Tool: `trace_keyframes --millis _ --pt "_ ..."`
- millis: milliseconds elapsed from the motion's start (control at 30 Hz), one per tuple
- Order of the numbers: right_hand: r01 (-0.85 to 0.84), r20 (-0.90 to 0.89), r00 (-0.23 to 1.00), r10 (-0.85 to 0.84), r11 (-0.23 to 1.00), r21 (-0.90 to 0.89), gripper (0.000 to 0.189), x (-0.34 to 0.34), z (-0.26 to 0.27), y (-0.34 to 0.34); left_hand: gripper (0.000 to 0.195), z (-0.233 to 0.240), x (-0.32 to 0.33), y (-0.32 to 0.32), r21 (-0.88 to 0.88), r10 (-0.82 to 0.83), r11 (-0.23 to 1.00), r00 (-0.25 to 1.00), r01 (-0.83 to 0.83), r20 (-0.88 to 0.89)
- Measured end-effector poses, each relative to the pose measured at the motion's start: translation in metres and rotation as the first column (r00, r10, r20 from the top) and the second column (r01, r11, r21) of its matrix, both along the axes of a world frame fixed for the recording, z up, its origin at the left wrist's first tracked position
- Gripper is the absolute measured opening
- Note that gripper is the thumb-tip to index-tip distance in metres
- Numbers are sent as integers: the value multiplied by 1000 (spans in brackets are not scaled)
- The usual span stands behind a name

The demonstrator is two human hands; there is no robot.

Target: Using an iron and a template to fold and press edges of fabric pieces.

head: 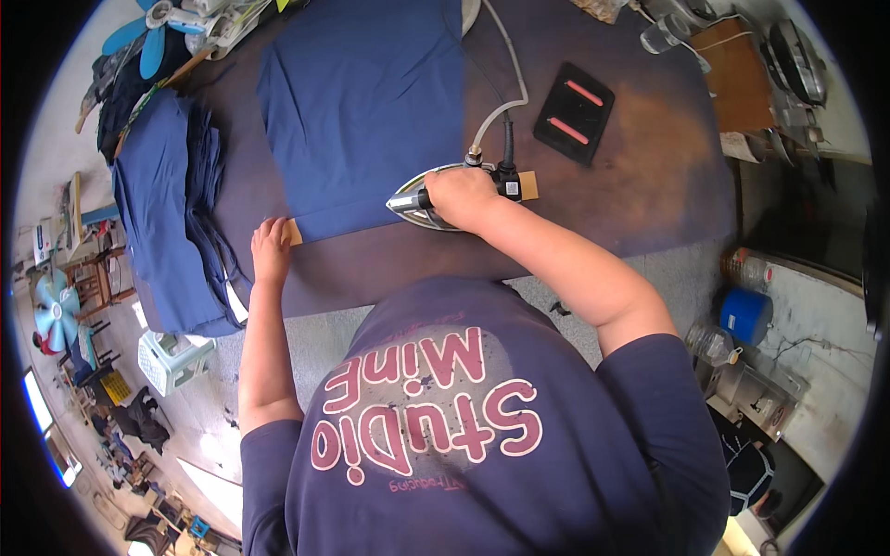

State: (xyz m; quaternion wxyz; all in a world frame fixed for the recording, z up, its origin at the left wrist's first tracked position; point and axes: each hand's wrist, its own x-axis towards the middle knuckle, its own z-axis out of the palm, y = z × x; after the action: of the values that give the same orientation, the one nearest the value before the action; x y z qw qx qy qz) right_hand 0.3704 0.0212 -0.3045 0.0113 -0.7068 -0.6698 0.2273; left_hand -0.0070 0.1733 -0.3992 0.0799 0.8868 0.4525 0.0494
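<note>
My right hand [464, 197] grips the handle of a steam iron [410, 201], whose soleplate rests on the front edge of a blue fabric piece [361, 118]. The iron's tip points left. A pale hose and a dark cable run from its rear toward the far side. At the fabric's front left corner, my left hand [270, 247] holds the end of a tan card strip [295, 231] between thumb and fingers. Another tan card end [529, 185] shows right of the iron; whether both belong to one strip is hidden. The fabric's front edge looks folded over.
The dark-covered table [417, 260] bears a stack of blue fabric pieces [163, 208] at left. A black iron rest [576, 111] with two red strips lies to the right. A glass jar [665, 33] is at the far right. A plastic stool [174, 361] stands below left.
</note>
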Motion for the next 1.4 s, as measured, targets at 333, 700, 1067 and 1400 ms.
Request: trace_keyframes --millis 333,700,1067,1400 --pt "355 218 916 -337 934 -45 25 152 25 -31 48 20 -2 8 -160 -71 985 997 71 6" --pt "95 213 960 -179 931 353 49 122 7 -31 50 8 -8 12 33 -162 985 977 168 -137" --pt "146 10 987 -159 931 334 22 72 -65 -66 19 18 -23 12 -196 -12 981 999 2 -51" --pt "92 68 975 -211 666 740 11 64 22 -12 17 84 -32 68 349 -196 934 929 79 315"
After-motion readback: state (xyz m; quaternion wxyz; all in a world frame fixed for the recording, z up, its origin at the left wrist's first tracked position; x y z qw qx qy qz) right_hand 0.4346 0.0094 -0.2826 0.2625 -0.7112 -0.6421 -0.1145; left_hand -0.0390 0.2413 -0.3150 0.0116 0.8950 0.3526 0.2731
